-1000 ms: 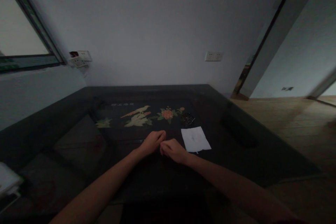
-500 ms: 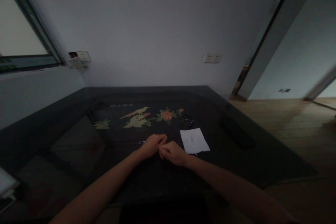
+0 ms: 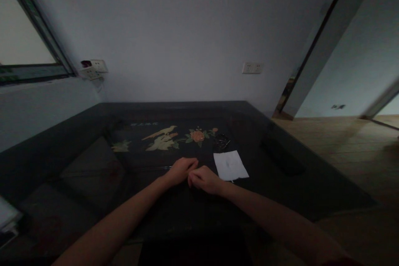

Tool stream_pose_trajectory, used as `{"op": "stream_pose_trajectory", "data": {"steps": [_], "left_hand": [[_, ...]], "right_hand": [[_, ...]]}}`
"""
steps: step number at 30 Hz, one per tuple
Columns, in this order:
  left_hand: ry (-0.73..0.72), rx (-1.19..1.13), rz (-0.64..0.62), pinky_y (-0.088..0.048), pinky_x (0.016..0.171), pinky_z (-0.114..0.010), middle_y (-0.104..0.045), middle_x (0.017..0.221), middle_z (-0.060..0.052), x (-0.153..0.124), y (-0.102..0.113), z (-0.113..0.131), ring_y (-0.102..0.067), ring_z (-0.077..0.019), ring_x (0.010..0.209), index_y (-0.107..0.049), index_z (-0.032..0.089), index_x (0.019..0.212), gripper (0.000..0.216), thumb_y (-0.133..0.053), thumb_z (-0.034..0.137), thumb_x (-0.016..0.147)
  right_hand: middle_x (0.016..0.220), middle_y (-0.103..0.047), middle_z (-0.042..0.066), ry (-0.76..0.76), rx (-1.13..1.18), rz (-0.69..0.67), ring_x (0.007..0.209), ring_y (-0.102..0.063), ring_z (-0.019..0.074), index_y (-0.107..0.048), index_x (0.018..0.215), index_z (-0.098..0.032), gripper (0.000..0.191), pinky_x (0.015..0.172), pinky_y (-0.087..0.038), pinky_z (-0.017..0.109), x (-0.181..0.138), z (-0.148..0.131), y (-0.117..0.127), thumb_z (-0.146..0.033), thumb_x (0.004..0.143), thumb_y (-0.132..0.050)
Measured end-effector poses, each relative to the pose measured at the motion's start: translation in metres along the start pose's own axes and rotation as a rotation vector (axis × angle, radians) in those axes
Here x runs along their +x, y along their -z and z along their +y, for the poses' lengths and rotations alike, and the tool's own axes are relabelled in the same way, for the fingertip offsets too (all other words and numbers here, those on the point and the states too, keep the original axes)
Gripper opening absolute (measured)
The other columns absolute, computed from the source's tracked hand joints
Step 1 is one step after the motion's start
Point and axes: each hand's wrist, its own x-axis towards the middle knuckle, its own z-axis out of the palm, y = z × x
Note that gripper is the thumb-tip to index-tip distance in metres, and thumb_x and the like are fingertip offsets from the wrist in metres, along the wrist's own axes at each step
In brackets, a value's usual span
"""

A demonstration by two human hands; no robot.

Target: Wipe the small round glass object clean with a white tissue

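My left hand (image 3: pixel 181 169) and my right hand (image 3: pixel 204 179) rest close together on a dark glass-topped table (image 3: pixel 93 166), fingertips nearly touching. Both hands have their fingers curled in a pinch, and whatever they hold is too small and dim to make out. A white sheet of paper (image 3: pixel 230 165) lies flat on the table just right of my right hand. Beyond the paper sits a small dark shiny object (image 3: pixel 221 142) that I cannot identify.
Under the glass is a painted panel with a bird and flowers (image 3: pixel 170 137). The wall behind carries a socket plate (image 3: pixel 252 67) and more sockets (image 3: pixel 93 69) near a window at left. Wooden floor (image 3: pixel 343 141) and a doorway lie to the right.
Both hands stay together in nearly the same place; the fingers shift only slightly. The view has drifted a little.
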Motion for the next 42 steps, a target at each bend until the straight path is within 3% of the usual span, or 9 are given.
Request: {"op": "stream_pose_trajectory", "data": {"steps": [9, 17, 42], "left_hand": [[0.018, 0.011, -0.006, -0.024, 0.055, -0.024, -0.042, 0.058, 0.005, -0.0030, 0.0037, 0.0075, -0.038, -0.0097, 0.058, -0.039, 0.017, 0.061, 0.032, -0.036, 0.030, 0.090], [-0.031, 0.004, -0.020, -0.026, 0.056, -0.024, -0.044, 0.059, 0.004, -0.0038, 0.0006, 0.0063, -0.037, -0.0095, 0.057, -0.039, 0.017, 0.062, 0.033, -0.035, 0.032, 0.092], [-0.036, -0.019, 0.010, -0.025, 0.055, -0.023, -0.043, 0.059, 0.004, -0.0039, 0.0002, 0.0056, -0.038, -0.0088, 0.057, -0.038, 0.017, 0.062, 0.034, -0.036, 0.033, 0.092]], "right_hand": [[0.054, -0.050, -0.005, 0.013, -0.030, -0.001, 0.051, -0.047, 0.0082, -0.064, 0.069, -0.015, 0.028, 0.059, -0.034, 0.020, 0.0002, 0.0011, -0.0004, -0.012, 0.089, -0.044], [0.066, -0.064, -0.001, 0.039, -0.180, -0.018, 0.061, -0.057, 0.0101, -0.065, 0.068, -0.015, 0.028, 0.061, -0.036, 0.020, -0.0002, 0.0013, -0.0001, -0.014, 0.089, -0.046], [0.071, -0.069, 0.002, 0.055, -0.290, -0.031, 0.064, -0.061, 0.0122, -0.070, 0.077, -0.014, 0.028, 0.062, -0.038, 0.020, -0.0021, -0.0029, 0.0020, -0.017, 0.092, -0.047]]}}
